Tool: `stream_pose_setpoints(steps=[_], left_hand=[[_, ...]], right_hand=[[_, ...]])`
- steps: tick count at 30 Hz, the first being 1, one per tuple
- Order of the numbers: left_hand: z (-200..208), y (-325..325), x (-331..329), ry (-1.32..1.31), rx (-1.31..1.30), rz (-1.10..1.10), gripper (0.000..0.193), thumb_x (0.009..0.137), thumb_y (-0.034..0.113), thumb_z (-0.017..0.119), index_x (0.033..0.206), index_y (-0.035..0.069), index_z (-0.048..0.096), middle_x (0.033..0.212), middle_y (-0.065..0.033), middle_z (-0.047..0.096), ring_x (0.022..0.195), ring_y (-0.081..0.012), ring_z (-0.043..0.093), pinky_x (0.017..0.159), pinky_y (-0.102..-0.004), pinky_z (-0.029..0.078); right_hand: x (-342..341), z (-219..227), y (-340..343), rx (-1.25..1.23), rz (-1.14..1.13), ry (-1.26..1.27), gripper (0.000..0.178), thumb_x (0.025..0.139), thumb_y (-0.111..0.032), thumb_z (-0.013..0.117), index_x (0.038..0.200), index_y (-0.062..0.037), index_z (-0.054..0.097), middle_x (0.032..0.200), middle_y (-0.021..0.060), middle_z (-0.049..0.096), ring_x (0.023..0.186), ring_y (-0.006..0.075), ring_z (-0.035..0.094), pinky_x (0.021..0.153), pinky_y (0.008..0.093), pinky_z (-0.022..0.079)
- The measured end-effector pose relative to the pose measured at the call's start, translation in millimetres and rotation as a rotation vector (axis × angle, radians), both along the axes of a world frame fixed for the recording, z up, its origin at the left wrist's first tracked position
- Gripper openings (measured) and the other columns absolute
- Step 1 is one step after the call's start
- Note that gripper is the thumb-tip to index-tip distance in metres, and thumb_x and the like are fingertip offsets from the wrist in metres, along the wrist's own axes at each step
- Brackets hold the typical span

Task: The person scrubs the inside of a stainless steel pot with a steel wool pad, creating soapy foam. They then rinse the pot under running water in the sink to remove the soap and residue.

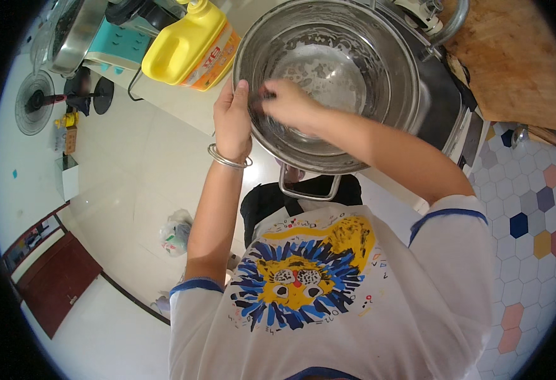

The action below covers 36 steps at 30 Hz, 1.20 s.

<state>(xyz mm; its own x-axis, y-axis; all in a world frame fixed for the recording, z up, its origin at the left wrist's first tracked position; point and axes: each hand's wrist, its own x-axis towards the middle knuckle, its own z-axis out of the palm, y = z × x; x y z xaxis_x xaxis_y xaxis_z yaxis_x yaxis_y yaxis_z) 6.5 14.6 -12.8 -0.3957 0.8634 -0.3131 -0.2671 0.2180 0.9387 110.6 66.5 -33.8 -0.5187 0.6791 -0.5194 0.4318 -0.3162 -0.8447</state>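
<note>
A wide, shiny metal pot (347, 142) rests tilted over the sink and counter edge, its wet inside streaked and spotted with suds. Its loop handle (311, 195) points toward my body. My left hand (232, 123) grips the pot's left rim, thumb up along the edge. Inside the pot, my right hand (288, 106) is closed and presses near the left inner wall, close to my left thumb. Something dark and greyish shows at its fingertips, but motion blur hides what it is.
Left of the pot stands a yellow jug-shaped bottle (186, 47), with a turquoise box (119, 45) behind it. A curved metal faucet (452, 25) rises at the back right, beside a wooden board (518, 63). A fan (35, 101) stands on the far left.
</note>
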Motion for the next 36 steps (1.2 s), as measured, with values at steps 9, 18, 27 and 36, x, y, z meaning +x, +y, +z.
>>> stream_pose_setpoints(steps=[9, 18, 27, 36], left_hand=[[-3, 3, 14, 0.075, 0.036, 0.114, 0.030, 0.093, 0.014, 0.045, 0.115, -0.005, 0.052, 0.104, -0.0071, 0.059, 0.091, -0.0124, 0.053, 0.082, -0.0262, 0.042], [-11, 1, 15, 0.136, 0.092, 0.136, 0.029, 0.093, 0.014, 0.046, 0.112, -0.006, 0.054, 0.099, -0.0066, 0.060, 0.087, -0.0104, 0.052, 0.079, -0.0243, 0.042], [-14, 0, 16, 0.209, 0.073, 0.171, 0.028, 0.092, 0.013, 0.046, 0.110, -0.006, 0.055, 0.093, -0.0050, 0.061, 0.082, -0.0092, 0.051, 0.074, -0.0232, 0.042], [-10, 5, 13, 0.256, 0.041, 0.117, 0.027, 0.092, 0.013, 0.047, 0.108, -0.006, 0.057, 0.089, -0.0037, 0.061, 0.079, -0.0080, 0.050, 0.073, -0.0230, 0.042]], right_hand=[[1, -21, 0, 0.122, -0.049, -0.098, 0.020, 0.066, -0.008, 0.066, 0.084, -0.0011, 0.063, 0.083, 0.0148, 0.064, 0.078, 0.0226, 0.060, 0.069, 0.0323, 0.046], [22, -23, -9, 0.049, 0.238, -0.236, 0.014, 0.062, -0.006, 0.068, 0.074, -0.0004, 0.063, 0.074, 0.0137, 0.062, 0.071, 0.0241, 0.059, 0.067, 0.0343, 0.046], [38, -22, -8, 0.171, 0.448, -0.217, 0.019, 0.060, -0.007, 0.068, 0.077, -0.0005, 0.065, 0.074, 0.0154, 0.063, 0.070, 0.0270, 0.062, 0.063, 0.0343, 0.047], [35, -23, -13, 0.260, 0.436, -0.172, 0.019, 0.058, -0.007, 0.067, 0.076, -0.0013, 0.066, 0.074, 0.0161, 0.064, 0.073, 0.0282, 0.062, 0.070, 0.0363, 0.047]])
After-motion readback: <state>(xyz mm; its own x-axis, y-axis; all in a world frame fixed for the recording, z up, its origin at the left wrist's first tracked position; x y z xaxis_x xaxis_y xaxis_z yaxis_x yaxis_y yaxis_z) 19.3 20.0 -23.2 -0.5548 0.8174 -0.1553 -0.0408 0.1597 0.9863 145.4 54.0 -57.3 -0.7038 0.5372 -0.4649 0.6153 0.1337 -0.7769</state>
